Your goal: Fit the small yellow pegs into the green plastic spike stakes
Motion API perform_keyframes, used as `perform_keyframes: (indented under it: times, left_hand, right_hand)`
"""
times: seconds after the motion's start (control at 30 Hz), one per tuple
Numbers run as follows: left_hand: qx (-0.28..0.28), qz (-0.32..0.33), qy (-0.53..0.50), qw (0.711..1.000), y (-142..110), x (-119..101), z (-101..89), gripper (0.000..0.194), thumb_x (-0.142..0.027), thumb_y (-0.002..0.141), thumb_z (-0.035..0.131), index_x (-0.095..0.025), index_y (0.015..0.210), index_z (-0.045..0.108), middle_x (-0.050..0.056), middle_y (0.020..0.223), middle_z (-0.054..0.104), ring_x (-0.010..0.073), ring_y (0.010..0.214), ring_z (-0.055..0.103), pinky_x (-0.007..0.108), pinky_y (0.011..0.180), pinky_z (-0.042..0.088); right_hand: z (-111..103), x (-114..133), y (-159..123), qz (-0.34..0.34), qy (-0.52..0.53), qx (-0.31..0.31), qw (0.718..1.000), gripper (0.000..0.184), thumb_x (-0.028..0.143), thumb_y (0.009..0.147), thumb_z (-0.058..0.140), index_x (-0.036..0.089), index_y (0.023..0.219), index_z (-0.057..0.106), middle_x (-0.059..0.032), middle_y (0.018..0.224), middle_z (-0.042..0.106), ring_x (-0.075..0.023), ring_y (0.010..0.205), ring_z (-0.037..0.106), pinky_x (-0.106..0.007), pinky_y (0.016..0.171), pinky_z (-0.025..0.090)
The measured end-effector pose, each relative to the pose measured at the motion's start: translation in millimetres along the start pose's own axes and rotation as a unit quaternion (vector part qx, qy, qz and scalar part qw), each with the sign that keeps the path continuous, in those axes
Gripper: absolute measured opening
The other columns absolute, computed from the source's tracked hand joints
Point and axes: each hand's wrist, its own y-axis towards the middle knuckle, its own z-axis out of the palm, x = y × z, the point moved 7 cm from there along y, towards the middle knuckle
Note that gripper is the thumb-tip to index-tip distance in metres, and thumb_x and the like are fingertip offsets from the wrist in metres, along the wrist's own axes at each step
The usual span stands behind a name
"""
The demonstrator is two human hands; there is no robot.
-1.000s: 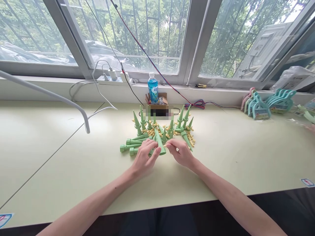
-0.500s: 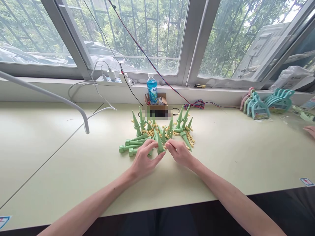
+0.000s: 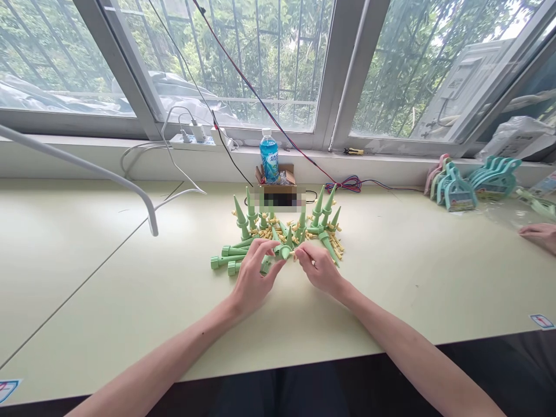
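Note:
My left hand pinches a green plastic cone spike just above the pale green table, its wide end toward my right hand. My right hand is closed in a pinch on a small yellow plug held against the cone's open end. Behind both hands lies a pile of green cone spikes, some upright, some lying flat, mixed with several loose yellow plugs.
A small cardboard box and a blue water bottle stand behind the pile by the window sill. Stacked teal and pink plastic pieces sit far right. Another person's hand rests at the right edge. A white cable crosses the left.
The cone in my left hand has tipped from upright to lying over, wide end toward my right hand. The other person's hand has come further into view at the right.

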Motion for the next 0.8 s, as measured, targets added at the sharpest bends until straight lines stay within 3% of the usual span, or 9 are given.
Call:
perform_keyframes:
  times: [0.17,0.3,0.4,0.6,0.8]
  left_hand:
    - [-0.005,-0.015,-0.007,1.0,0.0,4.0,-0.9,0.008,-0.027,0.096,0.052,-0.021,0.095,0.057,0.004,0.092,0.059,0.0165,0.083,0.059,0.028,0.068,0.05]
    - [0.04,-0.016,-0.018,0.999,-0.2,2.8,3.8,0.037,-0.032,0.1,0.043,-0.019,0.071,0.061,0.004,0.075,0.061,0.0177,0.078,0.055,0.03,0.069,0.046]
    - [0.051,-0.026,-0.028,0.998,1.3,1.5,4.1,0.043,-0.035,0.1,0.041,-0.019,0.066,0.06,0.004,0.073,0.062,0.0182,0.077,0.055,0.03,0.069,0.046]
    - [0.053,-0.048,-0.019,0.997,3.0,3.5,2.4,0.035,-0.038,0.095,0.05,-0.018,0.068,0.058,0.003,0.079,0.061,0.0179,0.079,0.057,0.03,0.07,0.047]
    - [0.053,-0.045,-0.032,0.997,1.3,0.4,0.6,0.017,-0.035,0.088,0.064,-0.018,0.088,0.062,0.006,0.099,0.062,0.0192,0.091,0.061,0.031,0.077,0.051]
  right_hand:
    - [-5.5,-1.2,-0.7,0.005,0.003,-0.031,1.0,0.04,0.048,0.102,0.038,0.02,0.078,0.054,0.0011,0.061,0.05,-0.0127,0.052,0.044,-0.026,0.052,0.036]
    - [-6.0,2.8,-0.6,-0.016,-0.001,-0.032,0.999,0.036,0.044,0.102,0.04,0.019,0.081,0.057,0.0009,0.062,0.053,-0.0123,0.053,0.046,-0.025,0.054,0.037]
    - [-4.3,9.1,0.3,-0.039,-0.009,-0.019,0.999,0.034,0.041,0.102,0.042,0.019,0.082,0.059,0.0001,0.065,0.056,-0.0125,0.056,0.049,-0.025,0.055,0.037]
    - [-1.3,14.7,1.0,-0.05,-0.013,0.006,0.999,0.034,0.041,0.102,0.041,0.019,0.082,0.059,-0.0003,0.066,0.057,-0.0129,0.057,0.048,-0.025,0.057,0.038]
    - [-1.0,10.2,0.3,-0.041,-0.003,0.012,0.999,0.035,0.039,0.103,0.038,0.02,0.076,0.051,0.003,0.059,0.047,-0.0112,0.051,0.04,-0.024,0.053,0.034]
